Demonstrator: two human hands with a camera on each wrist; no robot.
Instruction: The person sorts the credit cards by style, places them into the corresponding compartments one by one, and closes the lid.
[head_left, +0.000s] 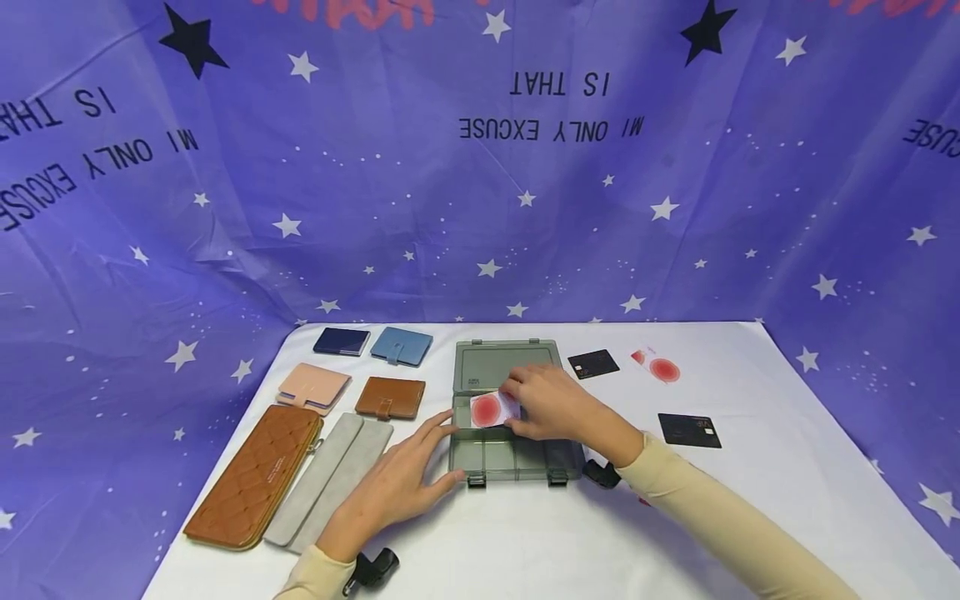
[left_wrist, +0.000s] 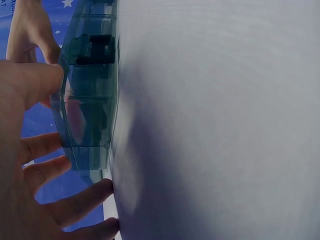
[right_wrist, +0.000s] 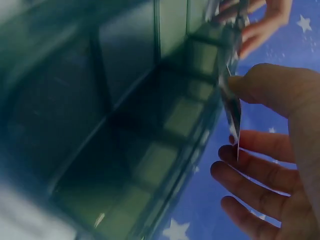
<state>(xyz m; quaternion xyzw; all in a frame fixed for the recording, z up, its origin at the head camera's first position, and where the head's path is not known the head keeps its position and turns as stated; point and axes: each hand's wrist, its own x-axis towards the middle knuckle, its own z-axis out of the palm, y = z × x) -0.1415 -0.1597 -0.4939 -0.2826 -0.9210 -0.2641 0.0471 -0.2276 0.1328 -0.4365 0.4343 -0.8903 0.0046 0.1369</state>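
Observation:
An open translucent green divided box lies on the white table, its lid laid back at the far side. My right hand pinches a white card with a red circle, over the back compartments. In the right wrist view the card appears nearly edge-on between thumb and fingers. My left hand rests at the left end of the box with fingers spread. The left wrist view has its thumb at the box's rim.
Two black cards and a red-and-white card lie on the right. Several small wallets, such as a brown one and a blue one, lie left. Nearer are a long brown wallet and a grey one.

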